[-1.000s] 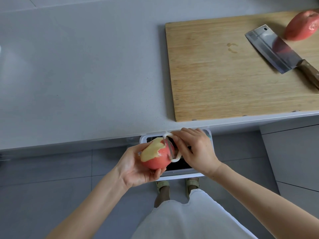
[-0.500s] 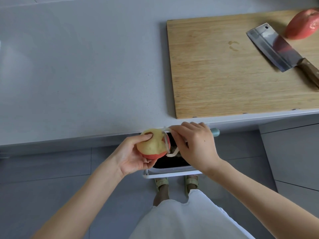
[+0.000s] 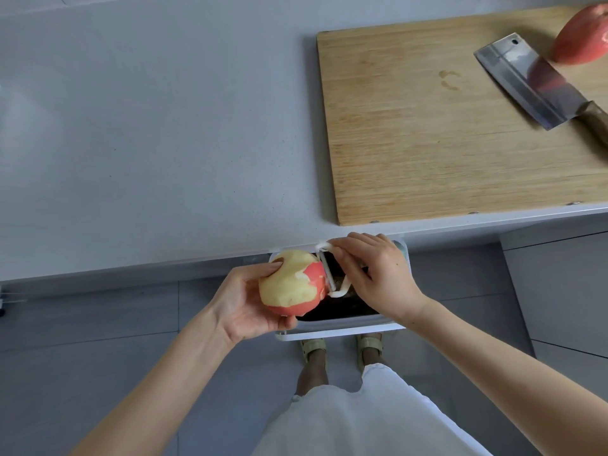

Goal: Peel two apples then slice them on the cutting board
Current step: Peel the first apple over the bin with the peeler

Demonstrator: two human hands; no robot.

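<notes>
On my feed, the left hand [image 3: 243,304] has its grip curled round the half-peeled apple [image 3: 289,287] — thumb on the pale top, fingers under the red skin at the bottom. The right hand [image 3: 381,278] has its grip pinched on a white peeler [image 3: 330,274], whose blade lies against the apple's red right flank. The side facing me is mostly bare, yellowish flesh; skin shows only along the right and the underside.

Both hands hold this over a white-rimmed bin [image 3: 345,328] with dark contents, just below the front edge of the grey tabletop [image 3: 148,126]. I cannot tell whether the bin stands or hangs there. A pair of sandals [image 3: 312,348] shows on the floor just beside it.

Up on the tabletop, at the right, lies the wooden cutting board [image 3: 427,153], close to the front edge. A cleaver [image 3: 523,80] rests flat on its far right part, its brown handle running out of view. The second apple [image 3: 582,37] — red, unpeeled — sits on the board just beyond the blade, partly cut off by the frame.
</notes>
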